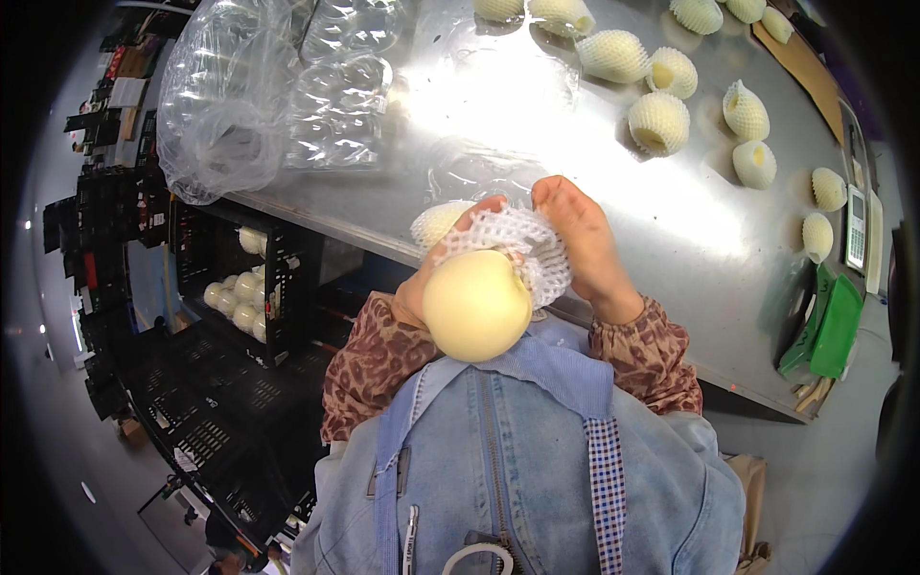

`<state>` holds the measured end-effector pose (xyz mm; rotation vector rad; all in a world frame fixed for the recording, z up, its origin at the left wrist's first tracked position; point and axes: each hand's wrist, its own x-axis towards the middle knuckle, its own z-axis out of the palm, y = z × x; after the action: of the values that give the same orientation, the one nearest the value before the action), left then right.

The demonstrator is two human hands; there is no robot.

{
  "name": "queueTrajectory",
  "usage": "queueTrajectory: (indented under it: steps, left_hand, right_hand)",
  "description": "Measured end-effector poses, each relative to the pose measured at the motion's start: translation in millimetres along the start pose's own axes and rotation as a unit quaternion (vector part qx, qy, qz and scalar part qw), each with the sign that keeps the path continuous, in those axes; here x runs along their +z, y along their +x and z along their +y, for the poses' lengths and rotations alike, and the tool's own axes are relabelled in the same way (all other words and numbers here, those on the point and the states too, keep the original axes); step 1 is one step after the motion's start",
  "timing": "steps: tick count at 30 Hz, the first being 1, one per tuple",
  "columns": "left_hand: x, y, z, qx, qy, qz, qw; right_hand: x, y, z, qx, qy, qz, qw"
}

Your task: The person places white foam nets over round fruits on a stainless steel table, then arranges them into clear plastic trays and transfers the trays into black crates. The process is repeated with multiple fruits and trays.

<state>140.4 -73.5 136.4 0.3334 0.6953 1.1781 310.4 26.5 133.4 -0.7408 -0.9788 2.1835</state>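
A smooth, pale yellow round fruit (476, 307), possibly a peach, is held in front of my chest by the table's near edge. Behind its left side, my left hand (414, 292) is closed around it, partly hidden by the fruit. A white foam net sleeve (522, 244) bunches against the fruit's far and right sides, between both hands. My right hand (586, 240) grips the sleeve from the right with bent fingers; its thumb is partly covered by the netting. Just beyond my left hand, another netted fruit (438, 222) lies on the metal table (460, 125).
Several netted fruits (659, 125) are scattered over the table's far right. Clear plastic trays (340, 110) and a clear plastic bag (225, 105) occupy the far left. A green holder (832, 326) and a scale (855, 230) stand right. Black crates (273, 287), one with fruit, sit lower left.
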Motion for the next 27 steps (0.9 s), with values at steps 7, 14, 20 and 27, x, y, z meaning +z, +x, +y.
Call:
queueTrajectory:
  steps: [7,14,20,27]
  left_hand:
    - [-1.2,15.2,-5.9,0.131,-0.093,-0.102,0.982]
    - [-2.4,16.9,-3.1,0.017,0.055,0.086,0.995]
    - [-0.8,20.5,-9.2,0.039,0.150,0.179,0.972]
    - [8.6,24.0,-6.1,0.040,0.157,0.180,0.970]
  right_hand:
    - [-33.1,2.7,13.3,0.113,0.128,-0.049,0.984]
    - [-59.6,5.7,24.7,0.105,-0.099,0.052,0.988]
    - [-45.5,-3.2,29.8,-0.063,-0.144,0.130,0.979]
    - [-36.3,-10.4,13.9,-0.130,-0.267,0.041,0.954]
